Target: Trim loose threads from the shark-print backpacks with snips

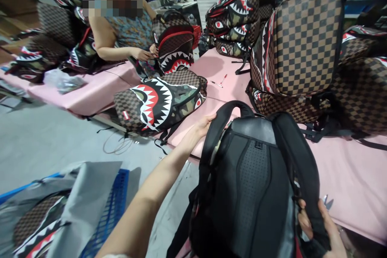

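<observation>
A black backpack point(250, 185), its padded back panel turned toward me, stands upright in front of me at the table's edge. My left hand point(205, 125) grips it near the top of its left shoulder strap; the fingertips are hidden behind the strap. Low on the other side, my right hand point(326, 225) is closed around the right shoulder strap point(302, 169). Small silver pointed blades point(328, 202) show just above that hand; I cannot tell whether it holds them or they lie on the table.
A camouflage-and-check shark-mouth backpack point(163, 100) lies on the pink table point(347, 181). Checkered backpacks point(308, 40) are piled at right. Pens point(217, 84) lie mid-table. Across it, another person point(121, 36) handles a backpack point(175, 44). A blue crate point(117, 193) stands lower left.
</observation>
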Demonstrator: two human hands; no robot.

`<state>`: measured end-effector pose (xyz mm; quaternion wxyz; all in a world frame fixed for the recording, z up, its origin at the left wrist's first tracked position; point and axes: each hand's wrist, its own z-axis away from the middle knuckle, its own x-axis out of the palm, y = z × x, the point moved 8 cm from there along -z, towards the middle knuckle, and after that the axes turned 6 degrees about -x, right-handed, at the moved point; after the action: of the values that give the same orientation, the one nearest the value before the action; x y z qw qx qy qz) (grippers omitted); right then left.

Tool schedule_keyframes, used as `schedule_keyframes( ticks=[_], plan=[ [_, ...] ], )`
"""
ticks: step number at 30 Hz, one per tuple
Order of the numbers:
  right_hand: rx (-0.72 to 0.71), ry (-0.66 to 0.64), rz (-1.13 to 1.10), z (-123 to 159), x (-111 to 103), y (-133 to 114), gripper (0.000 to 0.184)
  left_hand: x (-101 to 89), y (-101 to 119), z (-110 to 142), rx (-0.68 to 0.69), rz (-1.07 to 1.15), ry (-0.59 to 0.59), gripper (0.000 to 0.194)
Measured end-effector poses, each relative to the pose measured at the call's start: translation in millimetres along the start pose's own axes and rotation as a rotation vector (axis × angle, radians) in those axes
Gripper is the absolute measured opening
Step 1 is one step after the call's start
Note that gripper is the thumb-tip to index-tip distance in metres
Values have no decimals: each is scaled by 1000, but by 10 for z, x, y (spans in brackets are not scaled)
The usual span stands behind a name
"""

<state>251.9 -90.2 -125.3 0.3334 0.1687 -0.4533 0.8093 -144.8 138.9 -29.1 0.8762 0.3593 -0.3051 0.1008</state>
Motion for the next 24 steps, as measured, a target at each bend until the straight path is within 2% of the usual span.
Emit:
schedule_keyframes(
  ticks=[3,5,7,10,12,14,16,17,18,20,21,24],
  plan=[
    [84,-23,-17,-18,19,50,28,81,16,41,29,-70,-11,36],
    [44,-5,-17,-2,79,18,27,123,27,71,65,-173,12,37],
    [4,28,3,39,150,-9,29,116,54,124,125,-328,100,39],
    [-48,110,130,122,136,-91,38,36,167,311,292,-570,326,35],
    [-162,275,354,224,-37,-300,42,-1,233,486,413,-687,463,29],
    [-366,550,655,453,-219,-658,41,49,300,678,599,-868,594,33],
    [-578,772,916,764,-184,-961,36,268,302,839,854,-1187,679,37],
    [-687,798,1016,894,-54,-1044,34,412,240,873,963,-1353,665,37],
    [-786,759,1087,989,131,-1064,33,533,145,874,1034,-1480,613,35],
    [-932,544,1177,1083,603,-936,33,640,-38,840,1059,-1533,466,32],
    [-913,410,1177,1062,818,-789,33,648,-112,827,1041,-1501,390,31],
    [-668,29,1226,798,1386,-245,35,632,-280,795,932,-1411,139,30]
  ],
)
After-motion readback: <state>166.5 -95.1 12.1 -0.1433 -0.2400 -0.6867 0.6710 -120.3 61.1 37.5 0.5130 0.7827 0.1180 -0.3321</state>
